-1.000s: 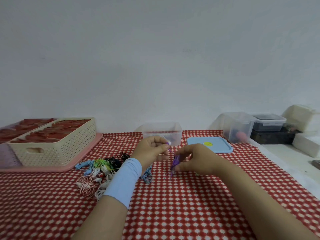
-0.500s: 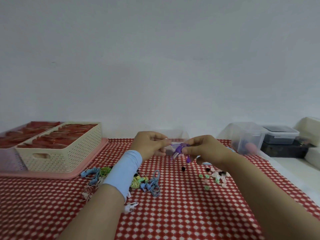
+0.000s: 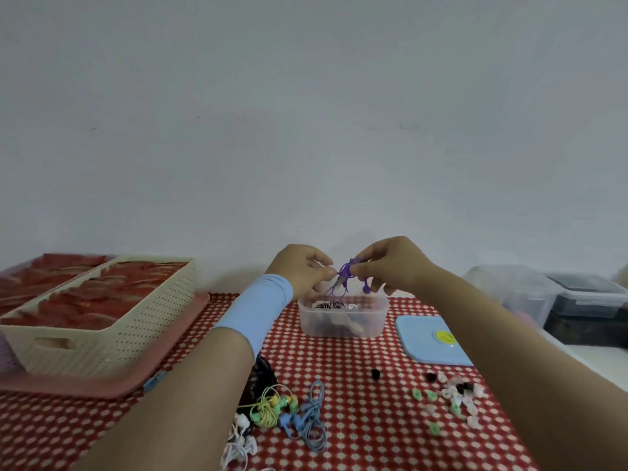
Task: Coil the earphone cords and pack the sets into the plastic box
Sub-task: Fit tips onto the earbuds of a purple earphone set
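Pinching a purple earphone set (image 3: 346, 274) between left hand (image 3: 302, 270) and right hand (image 3: 390, 266), fingertips of both curled on the cord, raised above the open plastic box (image 3: 343, 326) with coiled sets inside; blue lid (image 3: 428, 348) just right of it; tangled earphones (image 3: 295, 413) and loose ear tips (image 3: 452, 399) nearer, on checked cloth (image 3: 360, 440)

Soft, even, dim light; faint shadows; wide-angle bending and slight blur at edges.

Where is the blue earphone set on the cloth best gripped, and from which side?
Likely pinch the blue earphone set from above at its loose cord loops, on its right side: they lie free on the tablecloth, while its left side touches the green set.
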A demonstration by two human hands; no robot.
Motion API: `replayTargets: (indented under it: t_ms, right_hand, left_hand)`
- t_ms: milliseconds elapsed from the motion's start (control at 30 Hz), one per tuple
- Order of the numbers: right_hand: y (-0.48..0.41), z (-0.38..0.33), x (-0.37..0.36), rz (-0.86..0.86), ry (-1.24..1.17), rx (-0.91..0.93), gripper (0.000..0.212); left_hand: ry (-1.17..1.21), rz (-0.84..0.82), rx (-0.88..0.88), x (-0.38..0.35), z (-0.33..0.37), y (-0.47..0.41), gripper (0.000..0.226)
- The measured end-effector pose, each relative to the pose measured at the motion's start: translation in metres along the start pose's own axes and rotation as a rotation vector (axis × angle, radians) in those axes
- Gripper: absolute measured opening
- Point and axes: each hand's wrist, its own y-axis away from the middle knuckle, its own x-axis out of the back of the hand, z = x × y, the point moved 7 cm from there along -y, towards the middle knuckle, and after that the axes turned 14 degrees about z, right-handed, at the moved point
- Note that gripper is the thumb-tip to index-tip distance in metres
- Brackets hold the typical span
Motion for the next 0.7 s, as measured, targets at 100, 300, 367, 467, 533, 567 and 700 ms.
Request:
replayTargets:
  t_ms: [100,300,367,467,533,567,700]
  right_hand:
    - [-0.021,0.004,-0.016,-0.007,0.135,0.051,0.006]
    - [-0.040,0.026,-0.053,-0.101,0.354,0.127,0.014]
    - [-0.041,0.032,-0.061,-0.108,0.419,0.145,0.027]
    - [-0.039,0.030,-0.059,-0.070,0.471,0.177,0.043]
    - [-0.035,0.023,-0.053,-0.024,0.475,0.204,0.047]
    - [-0.032,0.019,-0.051,-0.011,0.479,0.224,0.044]
    - [-0.017,0.010,-0.057,-0.059,0.521,0.241,0.028]
  left_hand:
    - [-0.169,-0.011,-0.024,-0.010,-0.011,-0.013,0.016]
    - [-0.426,-0.079,-0.070,-0.024,-0.031,-0.022,0.028]
    - [-0.442,-0.095,-0.090,-0.024,-0.038,-0.023,0.035]
    - [-0.407,-0.069,-0.119,-0.016,-0.040,-0.021,0.038]
    - [-0.397,-0.046,-0.138,-0.008,-0.039,-0.016,0.031]
    - [-0.395,-0.040,-0.145,-0.004,-0.040,-0.013,0.026]
    - [-0.395,-0.077,-0.154,0.009,-0.045,0.005,0.019]
